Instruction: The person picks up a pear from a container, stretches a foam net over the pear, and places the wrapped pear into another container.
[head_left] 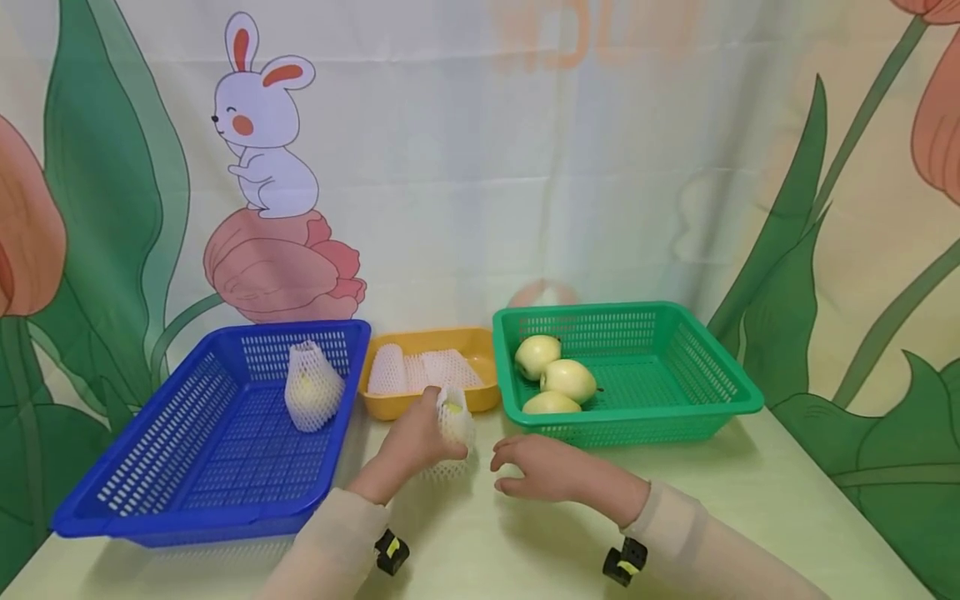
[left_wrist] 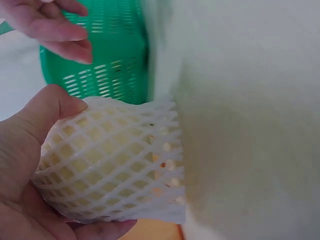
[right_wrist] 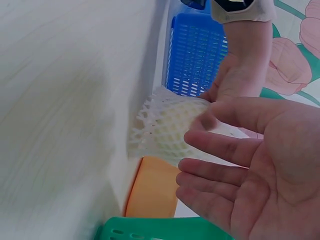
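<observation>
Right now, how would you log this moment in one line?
left hand: grips netted fruit | right hand: holds nothing | blue basket: another netted fruit | green basket: three bare fruits

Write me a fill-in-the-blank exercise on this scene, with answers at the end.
1. The green basket shows ____ bare fruits.
2. The leftmost basket, with one wrapped fruit inside, is coloured ____.
3. The left hand grips a netted fruit, while the right hand holds ____.

Missing words: three; blue; nothing.
</observation>
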